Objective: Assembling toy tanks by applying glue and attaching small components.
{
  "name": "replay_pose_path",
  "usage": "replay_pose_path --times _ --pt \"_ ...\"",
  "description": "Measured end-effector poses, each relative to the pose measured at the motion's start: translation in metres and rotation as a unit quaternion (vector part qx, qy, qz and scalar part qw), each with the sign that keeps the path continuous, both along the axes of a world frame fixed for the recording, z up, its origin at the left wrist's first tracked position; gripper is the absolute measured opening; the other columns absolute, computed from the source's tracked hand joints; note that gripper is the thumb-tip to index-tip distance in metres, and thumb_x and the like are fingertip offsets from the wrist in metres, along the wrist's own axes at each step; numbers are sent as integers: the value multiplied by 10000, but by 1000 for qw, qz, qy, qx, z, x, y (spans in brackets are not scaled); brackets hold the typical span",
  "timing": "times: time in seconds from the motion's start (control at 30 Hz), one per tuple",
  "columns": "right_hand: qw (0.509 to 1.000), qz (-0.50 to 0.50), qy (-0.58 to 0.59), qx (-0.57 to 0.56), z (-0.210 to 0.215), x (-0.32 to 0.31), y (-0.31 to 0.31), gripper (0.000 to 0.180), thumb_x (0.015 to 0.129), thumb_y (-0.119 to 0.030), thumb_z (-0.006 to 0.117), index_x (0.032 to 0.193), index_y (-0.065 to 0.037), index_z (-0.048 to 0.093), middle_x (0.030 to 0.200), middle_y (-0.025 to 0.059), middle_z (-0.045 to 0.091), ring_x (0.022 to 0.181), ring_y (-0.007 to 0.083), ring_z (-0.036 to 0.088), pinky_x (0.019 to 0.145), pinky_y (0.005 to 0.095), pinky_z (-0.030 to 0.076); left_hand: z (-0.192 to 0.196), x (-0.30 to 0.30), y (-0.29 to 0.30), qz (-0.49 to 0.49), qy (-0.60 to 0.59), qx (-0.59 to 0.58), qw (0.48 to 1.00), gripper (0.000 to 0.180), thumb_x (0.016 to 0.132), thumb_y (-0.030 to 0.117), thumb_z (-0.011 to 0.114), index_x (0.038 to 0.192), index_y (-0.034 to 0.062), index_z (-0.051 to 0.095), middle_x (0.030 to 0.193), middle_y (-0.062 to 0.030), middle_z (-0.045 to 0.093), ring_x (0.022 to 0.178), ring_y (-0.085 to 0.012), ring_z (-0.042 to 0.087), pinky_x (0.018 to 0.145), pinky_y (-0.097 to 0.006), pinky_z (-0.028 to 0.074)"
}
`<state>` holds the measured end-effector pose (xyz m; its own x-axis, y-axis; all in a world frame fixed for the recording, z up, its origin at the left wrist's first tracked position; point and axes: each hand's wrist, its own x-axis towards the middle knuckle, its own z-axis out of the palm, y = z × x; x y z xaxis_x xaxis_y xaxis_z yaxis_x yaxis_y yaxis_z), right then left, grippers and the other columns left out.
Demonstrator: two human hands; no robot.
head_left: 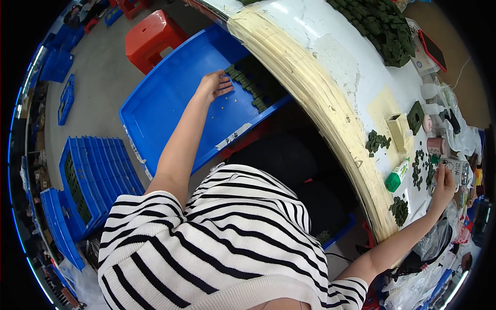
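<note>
Left hand is stretched way out into the blue tray, fingers spread and flat, tips touching the nearest of the dark green blocks lined up in rows along the tray's far right side. It isn't wrapped around anything, just resting on them. A few tiny pale bits lie loose on the tray floor just beside the hand.

Right hand is up at the right edge of the worktop, fingers curled against a small white card-like thing (can't tell if it's actually pinched or just touched, it's tiny and warped by the lens).

The rows of blocks run under the worktop's thick cream edge, so part of them is hidden. The striped shirt covers the lower middle.

Small green pieces are scattered near the right hand, with a green-capped white bottle near the worktop's front edge and a big heap of green blocks at the far corner. The tray's left half is open blue floor. A red stool sits beyond it.
</note>
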<state>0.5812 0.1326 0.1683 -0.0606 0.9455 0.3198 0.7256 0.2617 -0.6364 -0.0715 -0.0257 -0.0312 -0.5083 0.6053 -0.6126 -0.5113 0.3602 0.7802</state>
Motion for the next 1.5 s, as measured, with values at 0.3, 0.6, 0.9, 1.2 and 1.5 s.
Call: replay_pose_path --times 0.3,0.6,0.9,1.2,1.5 --pt "1000 -9 -9 -2 2 -4 -2 208 908 -153 559 1023 0 641 875 33 633 794 73 575 719 212 462 -2 6 6 -36 -14 30 999 419 981 226 341 1264 -81 371 1221 -235 461 1107 -336 509 908 -423 492" --pt "1000 1 -6 0 3 -6 -4 206 907 -151 559 1014 5 641 835 29 626 755 73 562 698 209 452 55 -35 13 232 550 160 786 322 826 223 633 1054 10 554 1012 -134 594 966 -228 570 837 -342 449" --pt "1000 9 -12 13 3 -3 -5 191 905 -146 558 982 11 637 810 32 618 733 68 551 684 209 447 171 -23 104 -141 712 99 680 796 707 310 707 1340 13 329 1204 -283 497 1122 -371 500 947 -407 416" --pt "1000 -1 4 23 1 -5 -4 195 890 -153 587 935 29 639 773 35 624 686 67 552 631 203 441 158 -30 102 -7 716 179 674 679 668 227 738 1232 9 428 956 -197 603 897 -347 583 803 -398 462" --pt "1000 -12 -2 18 4 -1 -6 208 902 -169 570 942 25 635 805 33 632 721 63 554 653 209 442 41 -87 -41 115 683 -27 721 586 683 259 769 1133 6 491 974 -173 630 898 -288 620 809 -356 473"
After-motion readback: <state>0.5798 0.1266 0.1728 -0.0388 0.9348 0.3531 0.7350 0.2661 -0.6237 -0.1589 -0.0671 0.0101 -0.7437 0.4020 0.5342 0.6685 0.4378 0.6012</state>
